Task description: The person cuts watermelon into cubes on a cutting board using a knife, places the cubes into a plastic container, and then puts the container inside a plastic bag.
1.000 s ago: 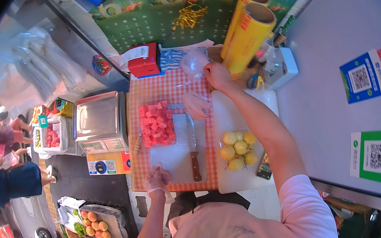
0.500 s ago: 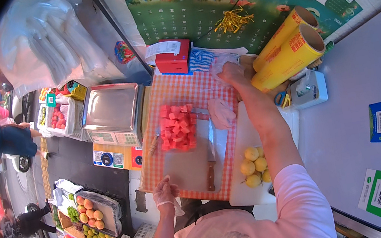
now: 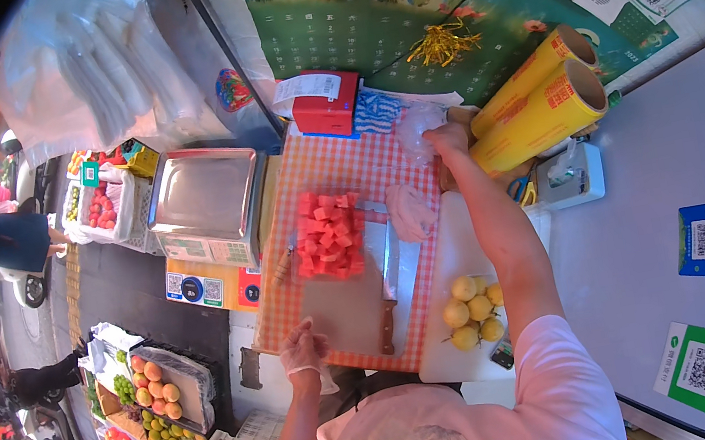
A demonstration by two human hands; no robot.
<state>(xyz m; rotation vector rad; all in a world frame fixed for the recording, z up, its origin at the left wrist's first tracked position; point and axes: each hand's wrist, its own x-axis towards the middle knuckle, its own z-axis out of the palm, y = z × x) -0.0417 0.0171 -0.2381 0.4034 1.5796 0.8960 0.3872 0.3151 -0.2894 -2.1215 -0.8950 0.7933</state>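
Note:
My left hand [image 3: 302, 349], in a clear plastic glove, hovers by the near left corner of the cutting board [image 3: 345, 314]. Its fingers are loosely bent and apart, holding nothing. At the far right of the checked cloth, my right hand [image 3: 448, 140] is closed at the edge of a crumpled clear plastic bag [image 3: 417, 127]; its fingertips are partly hidden. Cubes of red watermelon [image 3: 329, 235] are heaped on the board's far part. Right of them lies a knife [image 3: 388, 324] with a brown handle, its blade pointing away. A crumpled pinkish plastic bag [image 3: 410, 212] rests beside the blade.
Yellow round fruits [image 3: 471, 312] sit on a white board at right. Yellow film rolls [image 3: 541, 118], scissors [image 3: 523, 190] and a tissue box [image 3: 571, 174] stand beyond. A scale [image 3: 206, 207] and a red label printer [image 3: 324, 105] stand far left. Fruit crates [image 3: 167, 391] line the left.
My right hand has shifted slightly right and nearer along the clear plastic bag. My left hand stays by the board corner. The view has moved a little.

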